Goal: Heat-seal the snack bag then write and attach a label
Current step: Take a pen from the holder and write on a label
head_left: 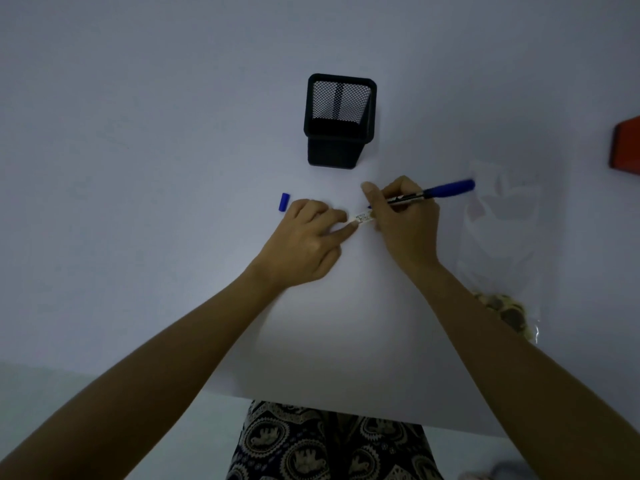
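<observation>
A small white label with dark writing lies on the white table. My left hand presses its fingertips on the label's left end. My right hand grips a blue marker, tip down at the label's right end. The marker's blue cap lies on the table just left of my left hand. A clear snack bag lies flat at the right, with brown snacks gathered at its near end, partly behind my right forearm.
A black mesh pen holder stands behind the hands. A red-orange object sits at the right edge of view. The table's front edge runs just above my patterned lap.
</observation>
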{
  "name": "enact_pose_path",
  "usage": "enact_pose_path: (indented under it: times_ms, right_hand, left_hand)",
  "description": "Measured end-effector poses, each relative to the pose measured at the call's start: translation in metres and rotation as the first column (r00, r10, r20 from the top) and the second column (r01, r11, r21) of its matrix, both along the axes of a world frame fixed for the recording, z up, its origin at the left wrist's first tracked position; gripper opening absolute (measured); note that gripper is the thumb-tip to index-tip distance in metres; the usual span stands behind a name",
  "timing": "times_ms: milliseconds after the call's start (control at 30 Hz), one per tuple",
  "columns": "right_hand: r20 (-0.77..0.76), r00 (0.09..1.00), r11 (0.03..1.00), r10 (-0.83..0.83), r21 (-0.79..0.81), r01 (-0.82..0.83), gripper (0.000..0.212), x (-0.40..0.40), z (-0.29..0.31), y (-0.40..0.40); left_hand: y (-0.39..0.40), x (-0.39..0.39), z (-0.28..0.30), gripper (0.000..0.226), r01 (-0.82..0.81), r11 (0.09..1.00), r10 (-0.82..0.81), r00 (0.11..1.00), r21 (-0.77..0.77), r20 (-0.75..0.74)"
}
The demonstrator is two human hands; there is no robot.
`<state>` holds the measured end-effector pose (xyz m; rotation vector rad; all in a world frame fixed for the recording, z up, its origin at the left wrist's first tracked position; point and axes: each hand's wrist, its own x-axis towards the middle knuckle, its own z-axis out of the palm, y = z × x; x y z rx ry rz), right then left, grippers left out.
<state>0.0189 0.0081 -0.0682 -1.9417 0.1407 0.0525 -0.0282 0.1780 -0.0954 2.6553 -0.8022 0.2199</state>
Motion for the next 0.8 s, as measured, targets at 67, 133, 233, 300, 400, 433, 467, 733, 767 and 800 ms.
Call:
enact_pose_path:
  times_ms: [67, 133, 233, 300, 400, 433, 467, 733, 767, 800]
  right_hand:
    - [0.06, 0.992, 0.991, 0.111, -0.08, -0.106, 0.032, 0.008, 0.0, 0.002]
    - [0.115, 0.974, 0.974, 0.193, -0.141, -0.176, 0.035, 0.014, -0.004, 0.006]
    - [0.129, 0.966, 0.965, 0.226, -0.165, -0.204, 0.036, 0.014, -0.014, 0.009]
    - [0.146, 0.967, 0.968, 0.209, -0.172, -0.183, 0.034, 0.011, -0.02, 0.009]
    - [0.178, 0.959, 0.962, 0.221, -0.202, -0.184, 0.033, 0.008, -0.024, 0.008]
    - [0.181, 0.957, 0.96, 0.225, -0.21, -0.186, 0.033, 0.007, -0.025, 0.009]
    - [0.183, 0.957, 0.959, 0.227, -0.215, -0.186, 0.032, 0.007, -0.025, 0.009]
    - [0.207, 0.948, 0.949, 0.24, -0.257, -0.184, 0.031, 0.008, -0.029, 0.009]
    - [0.211, 0.946, 0.945, 0.244, -0.269, -0.184, 0.031, 0.008, -0.029, 0.01]
    - [0.214, 0.945, 0.943, 0.248, -0.278, -0.184, 0.031, 0.008, -0.029, 0.01]
  left_hand:
    - [0.006, 0.005, 0.002, 0.034, 0.057, 0.998, -0.056, 0.998, 0.018, -0.016]
    - [0.011, 0.009, 0.003, 0.034, 0.101, 0.995, -0.101, 0.995, 0.025, -0.01]
    - [0.015, 0.011, 0.002, 0.034, 0.12, 0.993, -0.12, 0.993, 0.018, 0.002]
    - [0.015, 0.009, 0.001, 0.034, 0.115, 0.993, -0.115, 0.993, 0.006, -0.004]
    - [0.013, 0.008, -0.001, 0.036, 0.105, 0.994, -0.105, 0.994, 0.005, -0.024]
    - [0.013, 0.007, -0.001, 0.037, 0.101, 0.995, -0.101, 0.994, 0.009, -0.031]
    - [0.013, 0.007, -0.002, 0.037, 0.099, 0.995, -0.098, 0.994, 0.013, -0.037]
    - [0.011, 0.008, 0.0, 0.034, 0.097, 0.995, -0.097, 0.995, 0.016, -0.039]
    - [0.011, 0.008, 0.0, 0.034, 0.102, 0.995, -0.101, 0.994, 0.015, -0.04]
    - [0.011, 0.008, -0.001, 0.033, 0.106, 0.994, -0.105, 0.994, 0.009, -0.041]
